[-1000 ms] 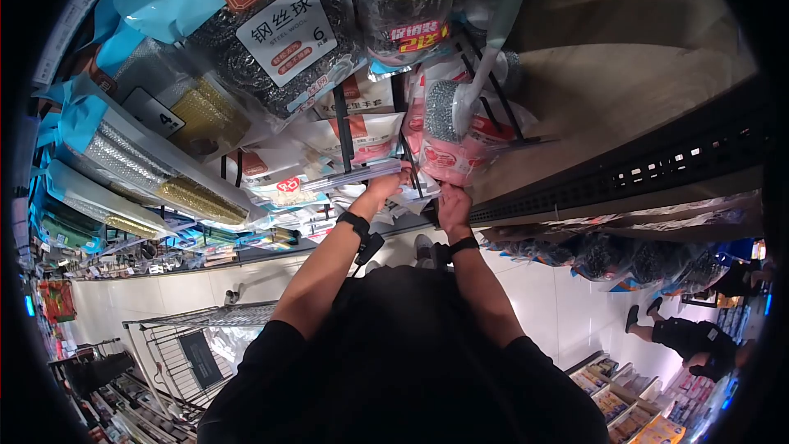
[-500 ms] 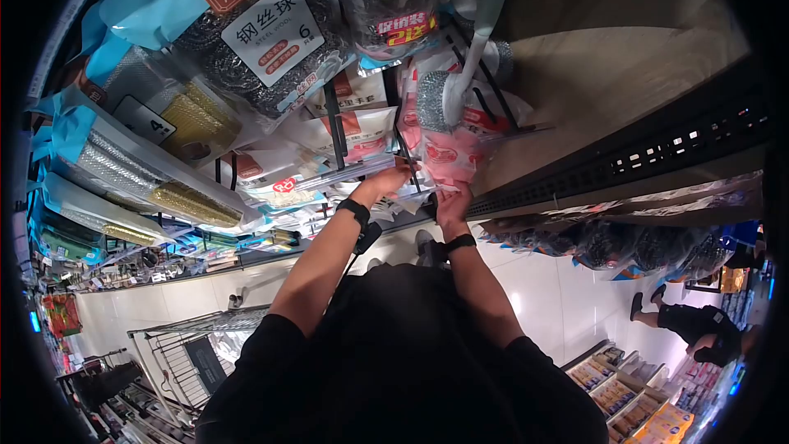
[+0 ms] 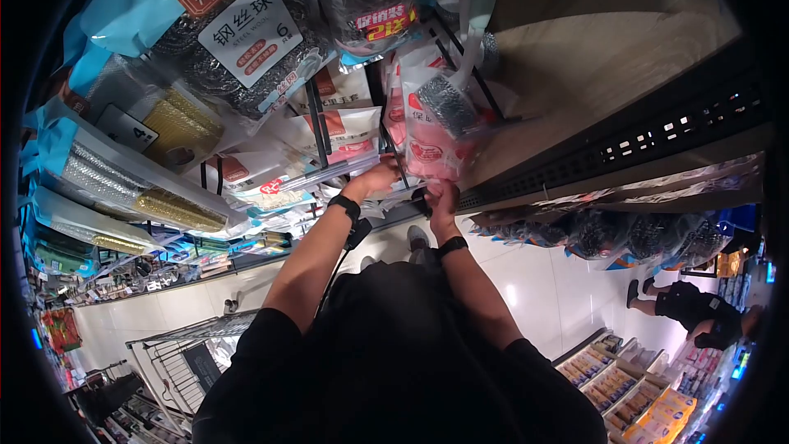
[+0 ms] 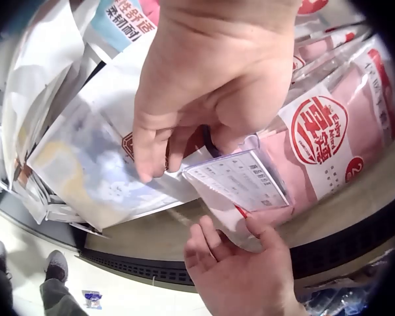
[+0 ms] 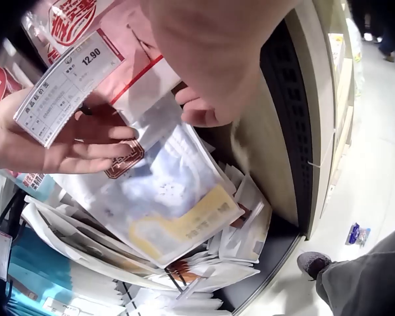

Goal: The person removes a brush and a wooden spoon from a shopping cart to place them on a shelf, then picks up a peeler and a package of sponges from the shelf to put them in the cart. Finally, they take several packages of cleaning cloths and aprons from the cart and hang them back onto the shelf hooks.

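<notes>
A pink package (image 4: 316, 138) with a red oval logo hangs on the rack in front of me. My right hand (image 4: 250, 276) pinches its lower edge, thumb on the wrapper and fingers bent beneath. At the end of a hook, my left hand (image 3: 378, 179) reaches around a white price tag (image 5: 69, 85); the right wrist view shows its fingers extended, with the thumb hidden behind the tag. Just below these fingers hangs a white packet with a blue and yellow print (image 5: 171, 197). A metal-mesh scrubbing brush (image 3: 448, 105) hangs against the upper part of the pink package.
Steel wool bags (image 3: 255, 33) hang at the upper left, above packs of silver and gold scourers (image 3: 115, 168). A black perforated shelf edge (image 3: 649, 136) runs along the right. Behind me stand a shopping cart (image 3: 177, 362) and, to the right, another person (image 3: 694, 312).
The shelf goods have shifted left in the head view. The scrubbing brush's head now sits at a different tilt against the pink package. Both hands remain at the hook and package edge.
</notes>
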A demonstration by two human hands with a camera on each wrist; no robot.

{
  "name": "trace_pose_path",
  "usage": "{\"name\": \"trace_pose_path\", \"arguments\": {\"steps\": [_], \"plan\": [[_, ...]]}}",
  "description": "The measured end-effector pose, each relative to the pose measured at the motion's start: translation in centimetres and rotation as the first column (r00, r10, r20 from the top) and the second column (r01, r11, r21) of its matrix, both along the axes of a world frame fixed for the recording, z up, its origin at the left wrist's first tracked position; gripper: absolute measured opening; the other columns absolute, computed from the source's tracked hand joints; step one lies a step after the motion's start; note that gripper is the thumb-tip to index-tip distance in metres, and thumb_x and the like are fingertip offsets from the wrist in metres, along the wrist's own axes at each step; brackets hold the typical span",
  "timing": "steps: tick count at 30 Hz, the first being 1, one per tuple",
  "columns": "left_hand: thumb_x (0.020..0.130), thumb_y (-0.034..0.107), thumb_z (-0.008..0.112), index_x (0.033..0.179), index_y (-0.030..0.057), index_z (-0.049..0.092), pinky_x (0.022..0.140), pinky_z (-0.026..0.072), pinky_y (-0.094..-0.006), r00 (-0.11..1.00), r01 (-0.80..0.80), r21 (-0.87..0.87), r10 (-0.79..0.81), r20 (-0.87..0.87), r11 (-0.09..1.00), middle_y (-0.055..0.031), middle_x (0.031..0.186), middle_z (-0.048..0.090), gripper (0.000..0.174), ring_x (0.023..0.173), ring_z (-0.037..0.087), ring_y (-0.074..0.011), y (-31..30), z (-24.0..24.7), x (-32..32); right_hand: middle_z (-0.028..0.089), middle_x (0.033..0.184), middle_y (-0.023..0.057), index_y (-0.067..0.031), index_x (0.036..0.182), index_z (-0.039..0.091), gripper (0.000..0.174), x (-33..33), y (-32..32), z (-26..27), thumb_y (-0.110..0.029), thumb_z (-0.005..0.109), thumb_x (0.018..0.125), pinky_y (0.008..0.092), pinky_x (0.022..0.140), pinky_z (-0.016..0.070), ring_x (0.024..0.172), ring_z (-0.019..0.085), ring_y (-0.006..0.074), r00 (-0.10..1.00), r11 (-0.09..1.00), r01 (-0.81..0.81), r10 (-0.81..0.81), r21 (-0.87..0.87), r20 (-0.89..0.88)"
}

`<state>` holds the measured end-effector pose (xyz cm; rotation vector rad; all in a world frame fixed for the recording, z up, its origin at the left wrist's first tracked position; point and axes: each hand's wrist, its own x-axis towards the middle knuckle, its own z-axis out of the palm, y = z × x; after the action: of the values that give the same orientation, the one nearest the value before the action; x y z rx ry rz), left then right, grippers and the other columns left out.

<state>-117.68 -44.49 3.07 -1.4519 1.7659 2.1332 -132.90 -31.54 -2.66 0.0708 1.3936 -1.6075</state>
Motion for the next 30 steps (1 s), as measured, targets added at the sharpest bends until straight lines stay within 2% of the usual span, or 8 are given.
{"name": "trace_pose_path", "arguments": {"steps": [2,5,7,13,20,24,27,30], "plan": [[0.095,0.025,0.052,0.128,0.0195,0.057,0.085,0.0496,-0.0391,0.994,-0.095,-0.003,0.095,-0.047,0.995,0.0001,0.112,0.060,0.034,0.098,0.055,-0.0158,-0.2,-0.7,0.2,0.063,0.103,0.0049,-0.0111,0.112,0.056,0.030,0.4,0.6,0.8,-0.032,0.057,0.091,0.0313,0.070,0.0525,0.091,0.062,0.0173,0.997,0.998,-0.065,0.065,-0.001,-0.029],[0.096,0.020,0.052,0.132,0.0139,0.054,0.083,0.0464,-0.0374,0.999,-0.014,-0.072,0.011,-0.048,0.997,0.0010,0.117,0.062,0.036,0.110,0.056,-0.0128,-2.1,-4.4,0.9,0.066,0.099,0.0064,-0.0089,0.109,0.058,0.029,0.0,1.1,-0.1,-0.031,0.059,0.091,0.0325,0.070,0.0531,0.086,0.064,0.0188,0.985,0.983,-0.174,0.174,0.063,-0.006],[0.097,0.019,0.051,0.132,0.0140,0.056,0.087,0.0448,-0.0357,0.989,-0.073,-0.149,0.053,-0.134,0.986,0.0014,0.120,0.063,0.036,0.109,0.057,-0.0124,-1.7,-5.3,0.9,0.068,0.094,0.0076,-0.0066,0.104,0.059,0.027,-0.9,1.7,-2.1,-0.031,0.059,0.091,0.0347,0.071,0.0538,0.083,0.066,0.0206,0.884,0.905,-0.425,0.407,0.033,0.229],[0.101,0.019,0.045,0.136,0.0148,0.053,0.097,0.0406,-0.0362,0.941,-0.305,0.033,0.307,-0.145,0.952,0.0013,0.127,0.061,0.036,0.118,0.056,-0.0146,0.7,0.5,1.2,0.068,0.095,0.0102,-0.0061,0.101,0.058,0.024,-0.3,2.6,-1.5,-0.029,0.055,0.093,0.0363,0.072,0.0541,0.084,0.067,0.0225,0.773,0.777,-0.625,0.600,0.080,0.207],[0.103,0.019,0.048,0.144,0.0065,0.044,0.105,0.0381,-0.0332,0.862,-0.421,-0.125,0.353,-0.364,0.898,-0.0076,0.136,0.056,0.043,0.127,0.050,-0.0185,5.7,1.0,5.2,0.067,0.099,0.0106,-0.0046,0.108,0.059,0.027,1.1,1.5,-0.8,-0.027,0.051,0.096,0.0363,0.072,0.0547,0.089,0.068,0.0233,0.649,0.616,-0.760,0.736,0.208,0.192],[0.102,0.017,0.050,0.139,0.0003,0.048,0.104,0.0386,-0.0293,0.877,-0.451,-0.277,0.364,-0.313,0.848,-0.0082,0.130,0.059,0.041,0.120,0.053,-0.0169,10.9,4.3,9.2,0.069,0.100,0.0117,-0.0043,0.110,0.060,0.027,2.4,0.8,0.2,-0.024,0.050,0.095,0.0357,0.071,0.0551,0.088,0.069,0.0229,0.552,0.500,-0.825,0.813,0.265,0.185],[0.102,0.020,0.050,0.133,0.0021,0.054,0.103,0.0414,-0.0300,0.860,-0.480,-0.184,0.419,-0.290,0.858,-0.0084,0.127,0.062,0.036,0.118,0.055,-0.0165,14.8,5.8,13.4,0.070,0.098,0.0120,-0.0050,0.108,0.062,0.026,3.4,0.9,-1.0,-0.025,0.057,0.092,0.0349,0.071,0.0552,0.087,0.069,0.0228,0.441,0.398,-0.885,0.883,0.242,0.160],[0.101,0.020,0.051,0.129,0.0039,0.058,0.101,0.0437,-0.0333,0.846,-0.521,-0.336,0.525,-0.088,0.784,-0.0112,0.121,0.065,0.033,0.114,0.059,-0.0207,20.2,3.5,18.6,0.069,0.098,0.0123,-0.0052,0.109,0.063,0.031,3.5,0.9,-6.8,-0.028,0.066,0.088,0.0340,0.070,0.0555,0.085,0.068,0.0229,0.252,0.257,-0.966,0.959,-0.020,0.130]]}}
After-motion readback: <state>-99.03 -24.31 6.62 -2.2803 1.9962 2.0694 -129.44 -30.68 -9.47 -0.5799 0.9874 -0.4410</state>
